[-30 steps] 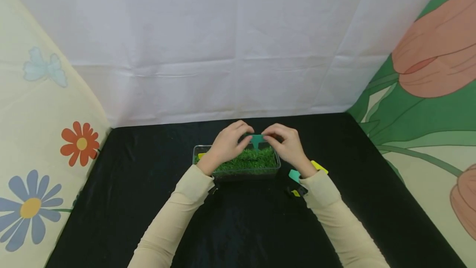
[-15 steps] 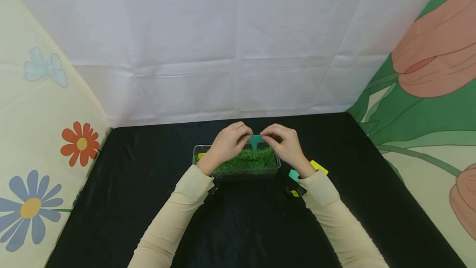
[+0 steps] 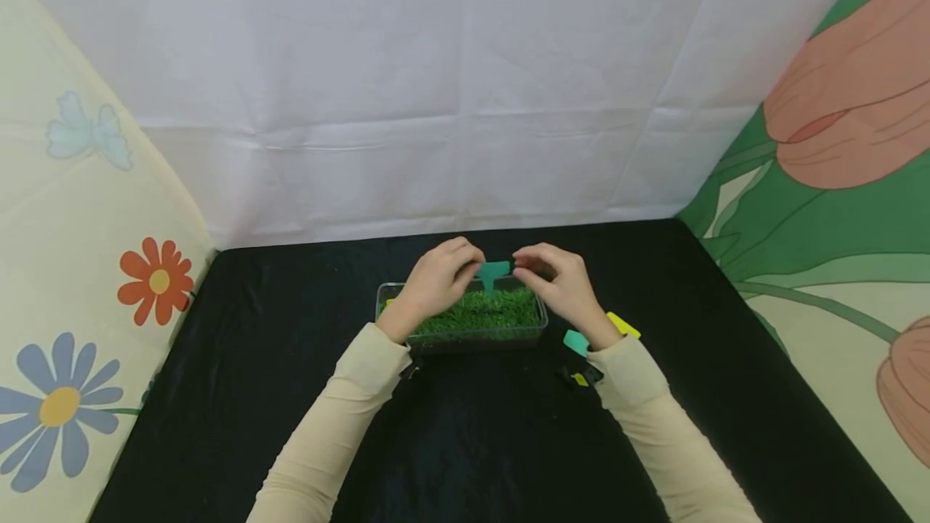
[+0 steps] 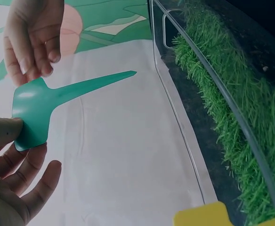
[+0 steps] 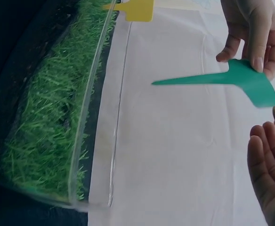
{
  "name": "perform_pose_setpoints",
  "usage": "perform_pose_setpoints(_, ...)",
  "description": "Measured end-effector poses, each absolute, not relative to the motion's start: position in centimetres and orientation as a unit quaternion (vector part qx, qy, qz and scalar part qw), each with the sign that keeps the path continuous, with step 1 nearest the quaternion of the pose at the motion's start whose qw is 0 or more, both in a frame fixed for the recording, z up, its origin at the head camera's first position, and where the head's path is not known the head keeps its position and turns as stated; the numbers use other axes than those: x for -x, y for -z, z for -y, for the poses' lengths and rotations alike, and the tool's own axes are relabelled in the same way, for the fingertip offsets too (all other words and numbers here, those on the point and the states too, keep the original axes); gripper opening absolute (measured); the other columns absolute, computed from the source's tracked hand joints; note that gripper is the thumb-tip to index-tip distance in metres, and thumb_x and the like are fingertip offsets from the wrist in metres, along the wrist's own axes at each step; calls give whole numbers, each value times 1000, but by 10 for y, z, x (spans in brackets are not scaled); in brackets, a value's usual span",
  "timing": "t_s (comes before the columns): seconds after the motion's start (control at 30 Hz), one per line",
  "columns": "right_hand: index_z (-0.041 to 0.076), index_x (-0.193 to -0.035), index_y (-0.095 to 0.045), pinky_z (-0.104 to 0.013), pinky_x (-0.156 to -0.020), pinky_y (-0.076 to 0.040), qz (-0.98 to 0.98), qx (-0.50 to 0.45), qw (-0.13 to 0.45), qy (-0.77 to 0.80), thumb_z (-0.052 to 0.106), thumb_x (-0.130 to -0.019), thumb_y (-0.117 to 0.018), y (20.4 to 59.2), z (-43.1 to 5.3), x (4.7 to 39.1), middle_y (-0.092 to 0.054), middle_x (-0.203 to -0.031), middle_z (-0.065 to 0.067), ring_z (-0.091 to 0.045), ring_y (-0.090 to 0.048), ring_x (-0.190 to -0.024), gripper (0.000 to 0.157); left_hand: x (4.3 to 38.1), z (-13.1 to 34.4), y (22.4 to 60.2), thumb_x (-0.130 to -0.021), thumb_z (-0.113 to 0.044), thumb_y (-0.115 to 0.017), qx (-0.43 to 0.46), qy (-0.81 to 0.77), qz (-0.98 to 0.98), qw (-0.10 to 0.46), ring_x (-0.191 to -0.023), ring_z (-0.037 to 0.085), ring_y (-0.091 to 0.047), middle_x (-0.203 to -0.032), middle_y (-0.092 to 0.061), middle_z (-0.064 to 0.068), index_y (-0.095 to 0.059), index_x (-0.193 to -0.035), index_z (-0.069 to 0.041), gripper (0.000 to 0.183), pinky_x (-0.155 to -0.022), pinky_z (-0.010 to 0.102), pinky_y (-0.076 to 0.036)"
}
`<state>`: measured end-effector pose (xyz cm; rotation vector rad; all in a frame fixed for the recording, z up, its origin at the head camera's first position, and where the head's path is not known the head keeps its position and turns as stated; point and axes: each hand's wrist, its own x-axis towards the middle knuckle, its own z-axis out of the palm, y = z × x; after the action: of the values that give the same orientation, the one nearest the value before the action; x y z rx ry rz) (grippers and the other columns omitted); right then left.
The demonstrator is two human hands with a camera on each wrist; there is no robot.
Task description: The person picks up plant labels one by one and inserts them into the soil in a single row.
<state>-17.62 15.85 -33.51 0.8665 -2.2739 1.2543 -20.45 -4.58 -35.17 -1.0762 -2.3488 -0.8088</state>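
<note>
A green T-shaped plant label [image 4: 34,113] points its stem toward a clear plastic box [image 3: 479,335] filled with green grass [image 5: 52,108]. My left hand [image 3: 438,281] pinches one end of the label's wide head between thumb and fingers, above the box's far side. The stem tip is apart from the grass in both wrist views. My right hand [image 3: 555,281] is by the label's other end, fingers loosely bent, thumb apart from the fingers. Whether a fingertip still touches that corner, I cannot tell. A yellow plant label [image 5: 140,9] stands at the box's left end.
Right of the box, partly behind my right wrist, lie a teal label [image 3: 576,343] and a yellow label [image 3: 623,325]. A small yellow piece [image 3: 579,378] shows near the wrist strap. Black cloth [image 3: 465,442] covers the table; a white sheet [image 3: 465,103] hangs behind.
Both hands held the green label before. Now my left hand has moved slightly left with it, the label tilts a little, and a gap shows between it and my right hand.
</note>
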Motion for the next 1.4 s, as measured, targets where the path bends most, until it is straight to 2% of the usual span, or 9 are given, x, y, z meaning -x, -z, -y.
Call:
perform_pose_setpoints(0.43,-8,-93,-64,-26,-63,-51,823,-290,192,-448,-11,-75,-66,347,-174,172,-63,-83,-18,-28,-60,-71,19,205,58,357,-88,-4,-58,376,304,848,218,-73,15,-54,-86,-59,5,-65,-91,-5,7,-65,27,-45)
perform_pose_setpoints(0.67,-7,-94,-64,-33,-64,-52,840,-278,177,-430,-10,-76,-66,352,-186,168,-64,-85,-20,-29,-61,-73,19,206,68,361,-87,-2,-58,369,310,848,223,-72,16,-54,-86,-59,6,-64,-91,-4,7,-64,28,-45)
perform_pose_setpoints(0.93,-8,-93,-64,-20,-65,-50,852,-262,182,-415,-12,-75,-66,358,-201,162,-64,-85,-20,-29,-61,-72,19,204,75,362,-88,-3,-57,358,303,857,214,-72,16,-54,-86,-59,6,-64,-91,-4,8,-64,28,-45)
perform_pose_setpoints(1.07,-8,-92,-64,-17,-64,-48,846,-266,188,-422,-15,-73,-66,368,-209,165,-64,-84,-20,-22,-61,-71,20,204,78,362,-88,-3,-57,353,302,860,210,-72,16,-54,-86,-59,6,-64,-91,-4,8,-64,29,-45)
perform_pose_setpoints(1.23,-2,-93,-65,-14,-64,-47,848,-249,180,-432,-11,-75,-67,391,-222,175,-65,-85,-14,-7,-60,-74,20,204,82,362,-88,-3,-57,348,298,864,208,-72,17,-54,-86,-59,6,-64,-91,-4,8,-64,29,-45)
perform_pose_setpoints(1.4,1,-94,-66,-17,-64,-48,855,-231,172,-431,-5,-77,-67,399,-228,176,-65,-87,-10,-5,-59,-74,18,203,86,364,-88,-2,-57,346,289,868,209,-72,17,-54,-85,-59,6,-64,-91,-4,9,-64,29,-45)
